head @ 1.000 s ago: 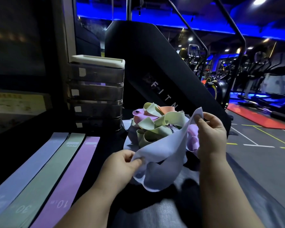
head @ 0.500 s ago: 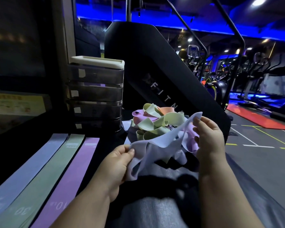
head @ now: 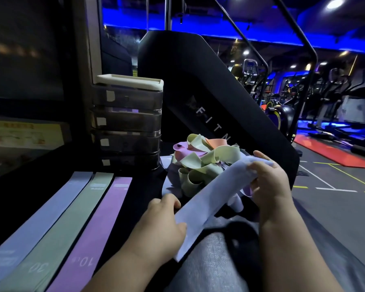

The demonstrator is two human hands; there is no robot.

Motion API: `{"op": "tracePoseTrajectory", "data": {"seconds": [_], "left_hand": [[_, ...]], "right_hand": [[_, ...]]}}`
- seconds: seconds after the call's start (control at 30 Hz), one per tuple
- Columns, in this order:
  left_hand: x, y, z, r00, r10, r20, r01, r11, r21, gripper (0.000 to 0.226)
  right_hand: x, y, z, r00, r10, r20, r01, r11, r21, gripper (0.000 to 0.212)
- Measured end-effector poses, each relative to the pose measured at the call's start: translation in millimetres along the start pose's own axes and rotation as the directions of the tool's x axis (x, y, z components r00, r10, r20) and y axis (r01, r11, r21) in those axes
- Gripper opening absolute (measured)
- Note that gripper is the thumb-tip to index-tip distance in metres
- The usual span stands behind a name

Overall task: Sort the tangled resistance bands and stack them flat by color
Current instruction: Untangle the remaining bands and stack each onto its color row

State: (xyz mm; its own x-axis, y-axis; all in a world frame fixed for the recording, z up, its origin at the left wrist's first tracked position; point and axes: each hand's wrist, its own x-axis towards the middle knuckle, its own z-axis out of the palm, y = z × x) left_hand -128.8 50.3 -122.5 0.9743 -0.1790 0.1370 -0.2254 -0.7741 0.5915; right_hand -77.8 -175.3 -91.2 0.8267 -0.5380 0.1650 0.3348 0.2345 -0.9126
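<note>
A light blue band (head: 211, 197) stretches flat and taut between my two hands, in front of the tangled pile (head: 204, 161) of green, purple, pink and orange bands. My left hand (head: 162, 226) grips its near end, my right hand (head: 268, 182) pinches its far end. To the left three bands lie flat side by side on the dark surface: a blue band (head: 42, 213), a green band (head: 70, 218) marked 30 and a purple band (head: 99, 222) marked 10.
A stack of dark clear drawers (head: 126, 123) with a cream lid stands behind the flat bands. A black machine panel (head: 209, 98) rises behind the pile. Gym floor (head: 333, 197) and exercise machines lie to the right. My grey-clad lap (head: 215, 260) is below.
The blue band was crumpled and sagging between my hands; now it is pulled straight and flat. My left hand has moved down and toward me, my right hand has stayed near the pile.
</note>
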Motion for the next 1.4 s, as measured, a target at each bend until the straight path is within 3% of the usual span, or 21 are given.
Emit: {"op": "tracePoseTrajectory", "data": {"seconds": [0.1, 0.23, 0.37, 0.57, 0.73, 0.83, 1.0, 1.17, 1.4], "left_hand": [[-5.2, 0.5, -9.4, 0.998, -0.020, 0.062, 0.017, 0.998, 0.059, 0.043], [-11.2, -3.8, -22.7, 0.991, -0.034, 0.128, 0.027, 0.998, 0.053, 0.012], [-16.0, -11.2, -31.7, 0.986, -0.054, 0.155, 0.058, 0.998, -0.016, 0.007], [-27.3, -20.3, -40.3, 0.984, -0.050, 0.173, 0.062, 0.996, -0.064, 0.003], [-42.4, -20.3, -47.1, 0.954, 0.034, 0.298, 0.069, 0.941, -0.330, 0.011], [-49.3, -24.7, -52.4, 0.940, 0.063, 0.335, 0.065, 0.931, -0.359, 0.014], [-58.6, -37.3, -63.9, 0.963, 0.018, 0.267, 0.079, 0.934, -0.349, 0.014], [-69.1, -58.6, -84.6, 0.982, -0.058, 0.181, 0.115, 0.939, -0.325, 0.014], [-84.9, -95.9, -113.1, 0.990, -0.118, 0.076, 0.141, 0.851, -0.505, 0.017]], "right_hand": [[-0.1, 1.5, 0.4, 0.999, -0.033, 0.010, 0.033, 0.999, -0.012, 0.040], [0.7, 4.5, 3.4, 0.999, -0.039, -0.019, 0.039, 0.999, 0.026, 0.041], [-4.2, 9.9, 9.9, 0.999, -0.043, -0.031, 0.043, 0.999, 0.012, 0.047], [-10.1, 18.8, 19.5, 0.991, -0.119, -0.060, 0.117, 0.992, -0.035, 0.036], [-12.0, 24.6, 22.5, 0.984, -0.165, -0.073, 0.158, 0.982, -0.099, 0.041], [-15.5, 28.7, 24.1, 0.985, -0.163, -0.056, 0.156, 0.981, -0.118, 0.042], [-22.7, 40.0, 35.9, 0.974, -0.227, 0.022, 0.227, 0.950, -0.213, 0.032], [-35.4, 50.5, 55.0, 0.981, -0.164, 0.105, 0.183, 0.960, -0.212, 0.016], [-53.2, 62.3, 107.9, 0.974, -0.124, 0.191, 0.180, 0.934, -0.309, 0.014]]}}
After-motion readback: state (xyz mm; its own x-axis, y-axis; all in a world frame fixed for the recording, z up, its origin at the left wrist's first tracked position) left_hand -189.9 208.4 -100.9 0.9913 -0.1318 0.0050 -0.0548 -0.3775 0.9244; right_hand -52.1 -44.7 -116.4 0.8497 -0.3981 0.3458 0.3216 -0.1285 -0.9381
